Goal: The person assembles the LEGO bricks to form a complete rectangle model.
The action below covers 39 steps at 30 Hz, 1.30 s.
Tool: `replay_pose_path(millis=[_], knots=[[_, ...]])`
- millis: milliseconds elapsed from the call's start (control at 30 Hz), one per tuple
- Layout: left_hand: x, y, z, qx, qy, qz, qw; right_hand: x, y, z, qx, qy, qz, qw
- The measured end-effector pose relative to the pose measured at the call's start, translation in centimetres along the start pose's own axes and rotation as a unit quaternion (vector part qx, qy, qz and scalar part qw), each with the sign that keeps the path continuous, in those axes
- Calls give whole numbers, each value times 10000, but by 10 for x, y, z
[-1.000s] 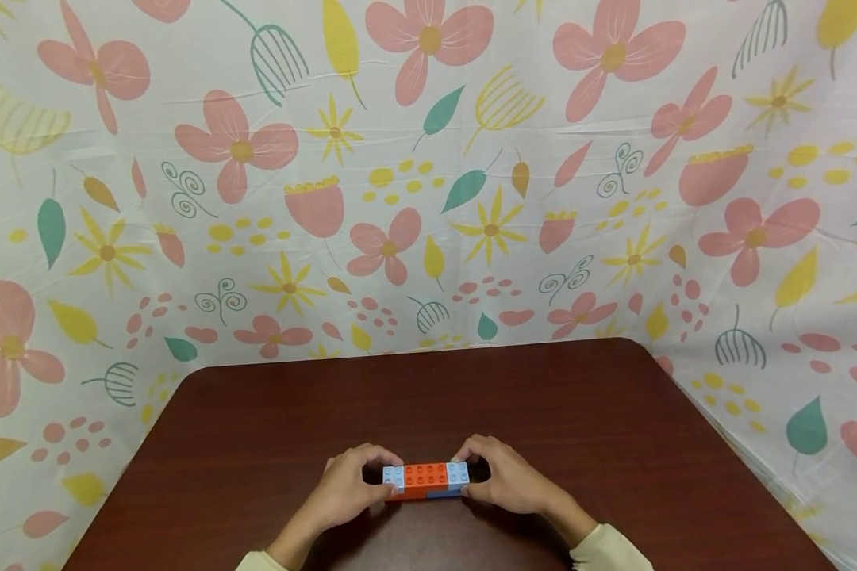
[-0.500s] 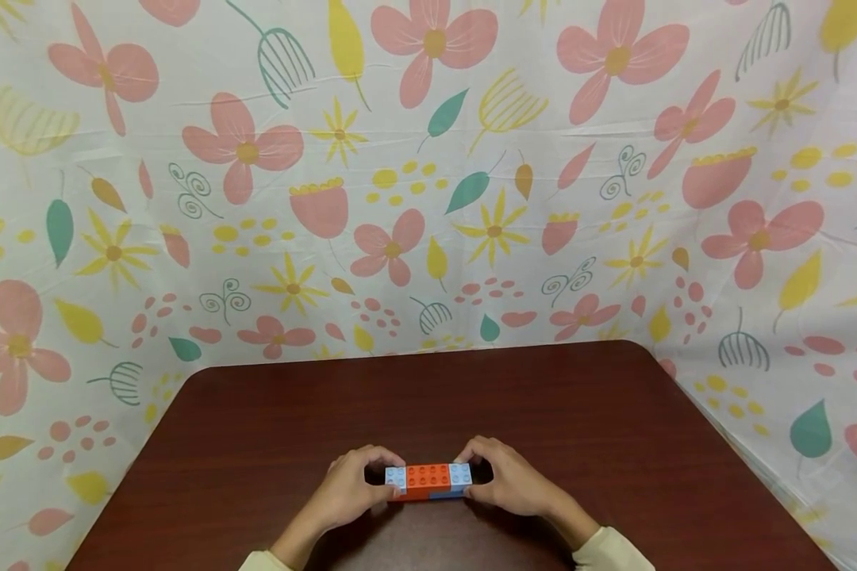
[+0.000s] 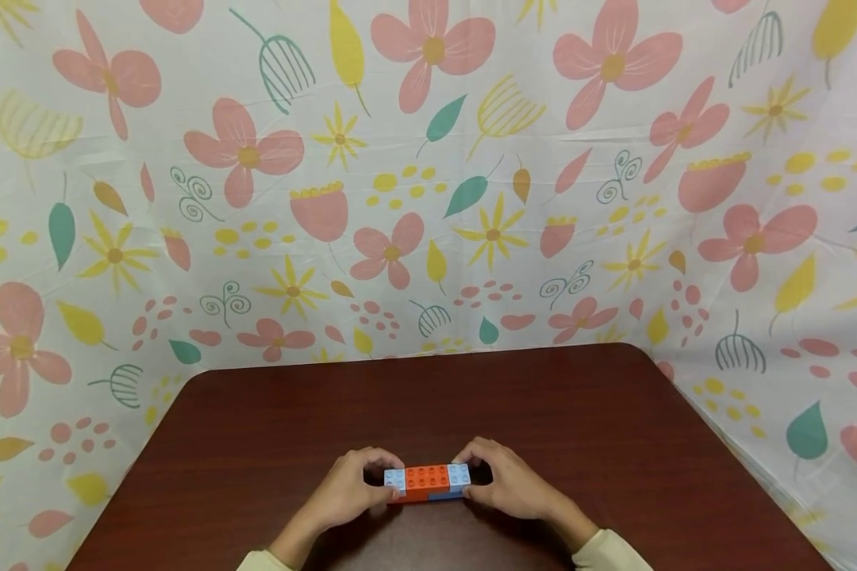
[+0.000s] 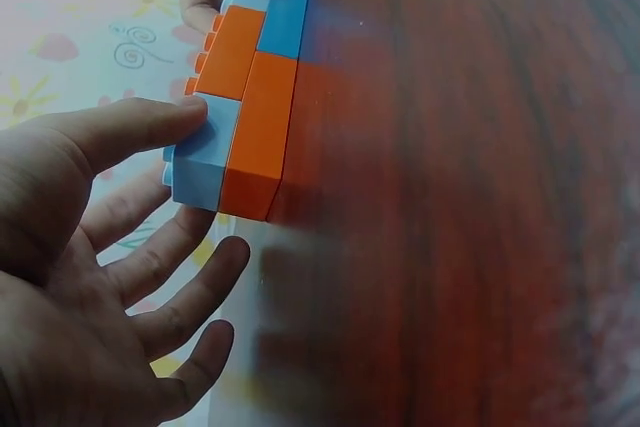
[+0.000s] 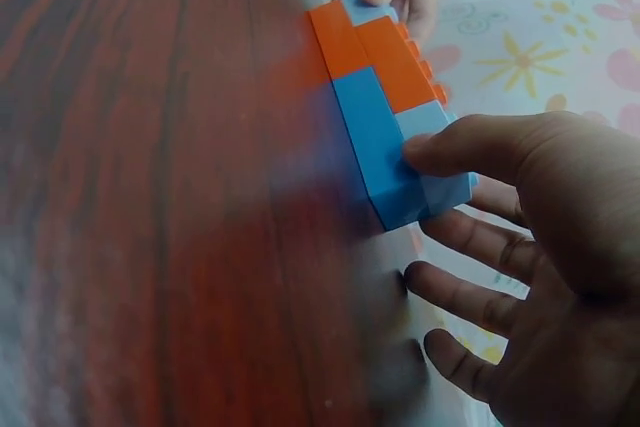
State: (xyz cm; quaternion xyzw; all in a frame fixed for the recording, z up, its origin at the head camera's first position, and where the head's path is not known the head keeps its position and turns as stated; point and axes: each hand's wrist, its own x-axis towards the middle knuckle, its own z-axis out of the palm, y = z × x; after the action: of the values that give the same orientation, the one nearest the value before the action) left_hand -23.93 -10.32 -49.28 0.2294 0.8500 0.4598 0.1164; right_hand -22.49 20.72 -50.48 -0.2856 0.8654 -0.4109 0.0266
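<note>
On the brown table lies a two-layer row of toy building bricks. Its top layer has an orange brick between a light blue brick at the left end and a second light blue brick at the right end. Beneath them, an orange brick and a darker blue brick lie end to end. My left hand pinches the left light blue brick between thumb and fingers. Likewise, the right hand pinches the right one. In both wrist views the other fingers spread loosely below.
The dark brown table has rounded far corners and stretches out beyond the hands. Behind it and along both sides hangs a white cloth printed with flowers and leaves.
</note>
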Motion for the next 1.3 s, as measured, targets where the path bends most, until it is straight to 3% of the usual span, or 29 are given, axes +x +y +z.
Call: replay_pose_path(millis=[433, 767, 867, 1000, 1200, 1300], knots=[[21, 11, -12, -505, -246, -203, 9982, 7, 2, -11, -38, 416, 285, 9987], [40, 0, -9, -416, -317, -400, 9978, 9, 15, -12, 53, 462, 459, 9979], [44, -2, -10, -256, -163, -319, 9990, 13, 18, -15, 31, 417, 481, 9980], [49, -6, -8, 247, 274, -172, 9992, 18, 20, -19, -26, 357, 570, 9977], [50, -11, -1, 1067, 986, 164, 9893, 22, 20, -17, -224, 635, 742, 9950], [49, -11, 1, 1172, 1124, 204, 9865, 23, 19, -14, -257, 777, 796, 9935]])
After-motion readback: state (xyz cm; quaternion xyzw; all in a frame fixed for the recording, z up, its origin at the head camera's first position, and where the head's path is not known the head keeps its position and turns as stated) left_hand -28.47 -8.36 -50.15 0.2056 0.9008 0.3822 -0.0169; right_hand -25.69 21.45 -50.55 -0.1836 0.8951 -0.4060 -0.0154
